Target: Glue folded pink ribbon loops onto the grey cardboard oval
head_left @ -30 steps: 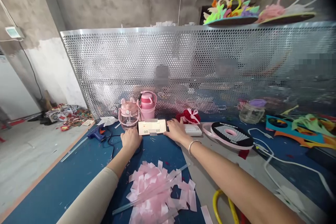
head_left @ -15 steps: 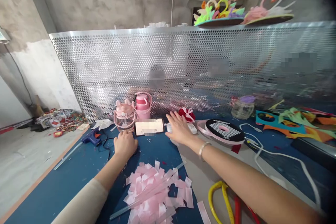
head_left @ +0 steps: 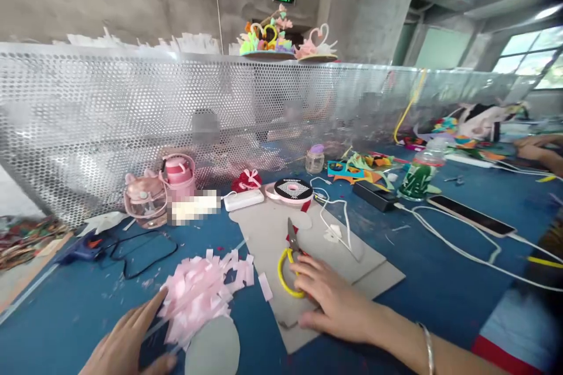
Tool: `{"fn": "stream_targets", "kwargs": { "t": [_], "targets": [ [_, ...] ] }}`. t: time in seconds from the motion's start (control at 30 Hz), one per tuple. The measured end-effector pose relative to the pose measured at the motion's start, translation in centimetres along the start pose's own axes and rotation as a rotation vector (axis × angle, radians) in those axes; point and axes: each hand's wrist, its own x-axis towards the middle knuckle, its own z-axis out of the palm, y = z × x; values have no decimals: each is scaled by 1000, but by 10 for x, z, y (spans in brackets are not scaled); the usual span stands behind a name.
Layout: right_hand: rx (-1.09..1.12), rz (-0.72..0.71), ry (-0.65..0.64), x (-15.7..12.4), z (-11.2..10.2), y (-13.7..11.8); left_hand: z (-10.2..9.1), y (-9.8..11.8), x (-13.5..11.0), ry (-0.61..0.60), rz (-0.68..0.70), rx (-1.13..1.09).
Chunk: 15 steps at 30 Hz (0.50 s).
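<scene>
My right hand (head_left: 336, 304) lies flat on a grey card sheet (head_left: 352, 258), its fingers spread and touching the yellow handle of a pair of scissors (head_left: 290, 255). My left hand (head_left: 127, 343) is at the bottom left, fingers stretched out, resting against a heap of pink ribbon pieces (head_left: 200, 290). A grey card disc (head_left: 213, 351) lies just right of that hand. Neither hand holds anything.
Two pink bottles (head_left: 158, 190), a propped phone (head_left: 193, 208), a white power bank (head_left: 243, 199) and a pink ribbon spool (head_left: 291, 192) stand along the perforated metal screen (head_left: 109, 111). A blue glue gun (head_left: 83, 246) lies left. White cables, a phone (head_left: 470, 214) and another person's hand (head_left: 539, 149) are right.
Both hands have pulled back from the propped phone toward me. The right one has dropped onto the card by the scissors, the left to the ribbon heap. The view has swung right.
</scene>
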Motion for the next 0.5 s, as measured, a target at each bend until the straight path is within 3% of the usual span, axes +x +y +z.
{"fn": "stream_targets", "kwargs": {
  "t": [0.07, 0.2, 0.37, 0.5],
  "targets": [
    [13, -25, 38, -3, 1, 10, -18, 24, 3, -35, -75, 13],
    [30, -10, 55, -22, -3, 28, -44, 58, 9, -97, -95, 16],
    [19, 130, 201, -38, 1, 41, -48, 82, 17, -181, -57, 42],
    [-33, 262, 188, -34, 0, 42, -47, 94, 30, -270, -70, 93]
  ]
}}
